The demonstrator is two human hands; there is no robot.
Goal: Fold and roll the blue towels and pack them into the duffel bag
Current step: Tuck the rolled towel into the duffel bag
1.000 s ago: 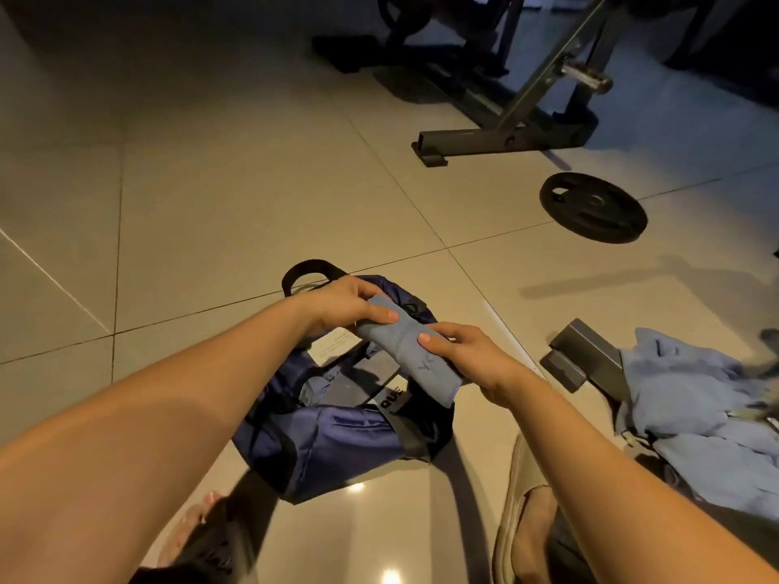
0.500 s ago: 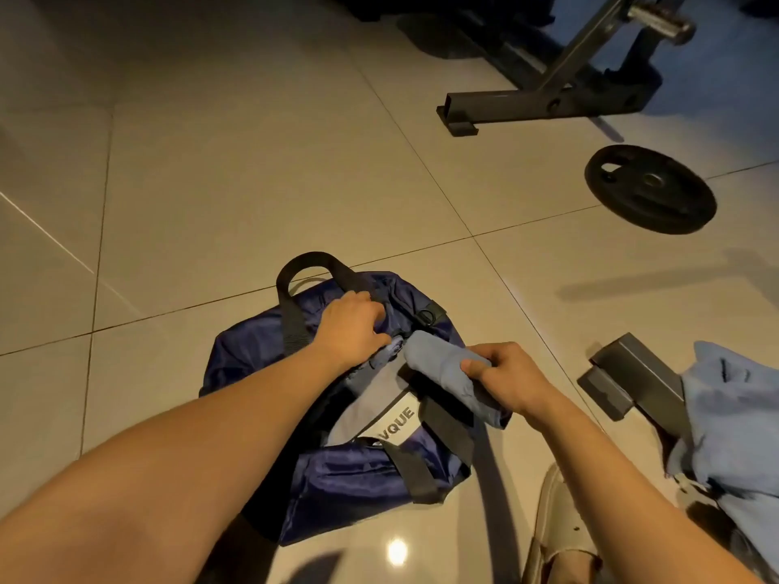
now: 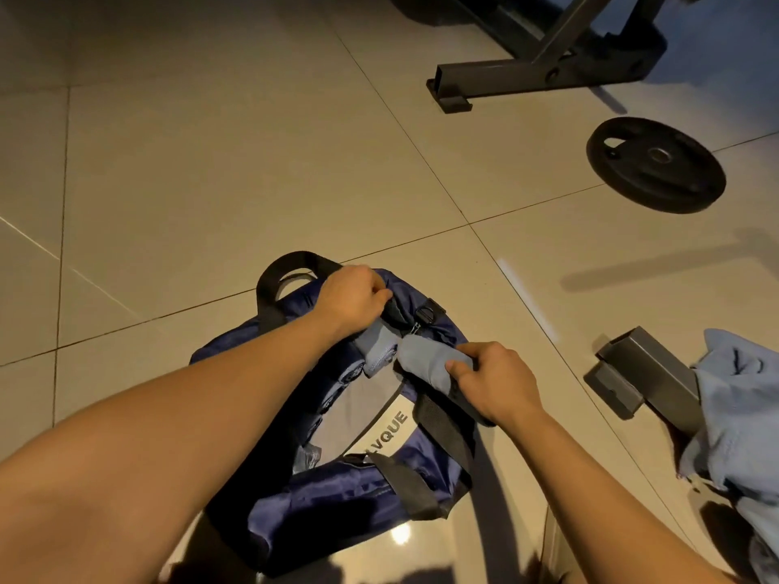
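Head view: looked down over both forearms at a navy duffel bag (image 3: 329, 503) lying on glossy pale floor tiles (image 3: 210, 162). Pinched the far lip of the bag's mouth in the left hand (image 3: 352, 299), with fingers curled tight over slick, creased nylon beside a black webbing handle (image 3: 295, 267). Wrapped the right hand (image 3: 495, 383) round a rolled blue towel (image 3: 425, 364), thumb on top and fingers closed underneath, just above the right rim of the bag. Read the roll's long axis as slanting from the palm up and leftward, with its blunt free end aimed at the held-open gap and almost touching a grey-blue fold of cloth (image 3: 377, 349) under the left hand; could not tell whether lining or another towel. Reckoned the right hand the one to push along that axis, down into the dark opening, with the left only bracing the lip. Judged the terry soft, matte and compressible, likely to loosen if let go early. Saw loose blue towels (image 3: 742, 415) heaped at far right over a grey steel bench foot (image 3: 640, 373), well apart from the bag, so more rolling to do. Made out beyond a black weight plate (image 3: 655, 164) flat on the tiles and a dark metal frame (image 3: 543, 69)
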